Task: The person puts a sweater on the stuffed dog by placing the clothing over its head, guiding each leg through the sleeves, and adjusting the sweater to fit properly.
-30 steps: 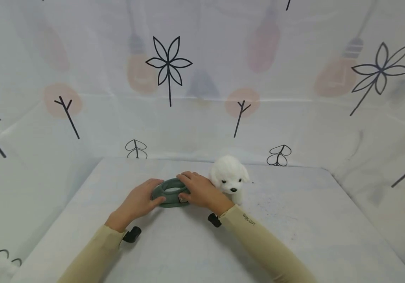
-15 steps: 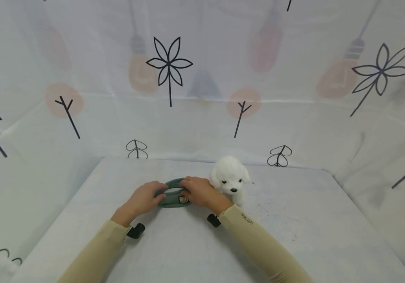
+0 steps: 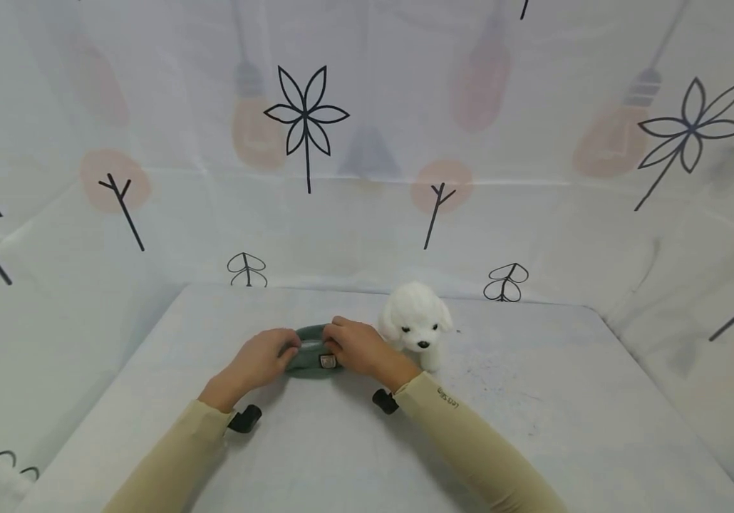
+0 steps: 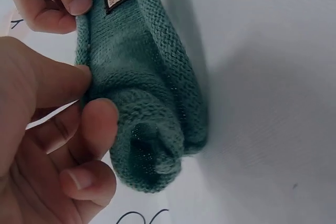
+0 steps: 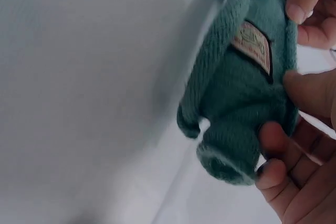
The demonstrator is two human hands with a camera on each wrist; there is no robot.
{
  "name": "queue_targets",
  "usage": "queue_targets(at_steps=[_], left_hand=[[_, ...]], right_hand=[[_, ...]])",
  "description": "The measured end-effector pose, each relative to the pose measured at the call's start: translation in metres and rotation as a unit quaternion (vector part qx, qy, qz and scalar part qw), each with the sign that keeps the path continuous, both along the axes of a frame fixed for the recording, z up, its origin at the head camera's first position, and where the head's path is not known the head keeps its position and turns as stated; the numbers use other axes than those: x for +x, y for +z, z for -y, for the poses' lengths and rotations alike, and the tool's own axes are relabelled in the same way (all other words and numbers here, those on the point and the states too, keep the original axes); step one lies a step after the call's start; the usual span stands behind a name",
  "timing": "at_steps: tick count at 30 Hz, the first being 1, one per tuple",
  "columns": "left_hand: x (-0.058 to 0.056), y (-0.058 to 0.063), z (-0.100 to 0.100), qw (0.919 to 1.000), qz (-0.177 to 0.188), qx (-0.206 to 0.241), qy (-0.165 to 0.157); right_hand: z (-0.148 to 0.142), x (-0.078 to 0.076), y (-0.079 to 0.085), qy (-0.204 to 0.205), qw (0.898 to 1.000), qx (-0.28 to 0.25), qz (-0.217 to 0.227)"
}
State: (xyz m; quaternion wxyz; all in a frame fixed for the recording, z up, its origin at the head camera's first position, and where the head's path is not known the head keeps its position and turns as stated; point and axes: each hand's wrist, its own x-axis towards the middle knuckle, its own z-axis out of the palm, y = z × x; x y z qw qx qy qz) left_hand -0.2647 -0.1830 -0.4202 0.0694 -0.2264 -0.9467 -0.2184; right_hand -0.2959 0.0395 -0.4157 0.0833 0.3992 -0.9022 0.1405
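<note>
A small green knitted sweater (image 3: pixel 311 363) is on the table between the two hands, with a patch label (image 5: pixel 253 48) on its front. My left hand (image 3: pixel 259 360) pinches one edge of its opening between thumb and fingers. On the opposite side, my right hand (image 3: pixel 359 348) pinches the same rolled edge. A short sleeve (image 4: pixel 149 153) with a curled opening sticks out below the left fingers in the left wrist view. The other sleeve (image 5: pixel 228 156) hangs beside the right fingertips. Just beyond the right hand a white plush dog (image 3: pixel 415 317) stands facing forward.
A white cloth-covered table (image 3: pixel 534 427) spreads around the hands. Behind it rises a white curtain (image 3: pixel 367 228) printed with flowers and bulbs. Black wrist cameras (image 3: pixel 245 419) hang under both wrists, close over the tabletop.
My left hand has shifted right and regripped the sweater's edge. The right fingers have moved slightly and now pinch the rim; the sweater's opening looks narrower. The plush dog stays put.
</note>
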Motion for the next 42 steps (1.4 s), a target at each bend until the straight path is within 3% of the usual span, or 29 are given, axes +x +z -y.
queue_targets(at_steps=[5, 10, 21, 31, 37, 42], left_hand=[[0.004, 0.010, 0.004, 0.9990, -0.041, 0.016, -0.005], [0.007, 0.028, 0.007, 0.9953, -0.087, 0.037, -0.021], [0.010, 0.071, -0.004, 0.9799, -0.173, 0.053, -0.085], [0.014, 0.107, -0.046, 0.9696, -0.199, 0.054, -0.131], [0.005, 0.121, -0.078, 0.9604, -0.216, 0.054, -0.167], [-0.001, 0.125, -0.102, 0.9587, -0.211, 0.047, -0.185]], right_hand=[[0.003, 0.008, 0.014, 0.015, 0.999, -0.031, -0.017], [0.007, 0.016, 0.031, 0.013, 0.997, -0.041, -0.057], [-0.011, 0.035, 0.090, 0.017, 0.988, -0.061, -0.143], [-0.056, 0.043, 0.130, 0.009, 0.981, -0.061, -0.184], [-0.089, 0.048, 0.138, -0.017, 0.980, -0.062, -0.188], [-0.113, 0.051, 0.137, -0.037, 0.981, -0.061, -0.181]])
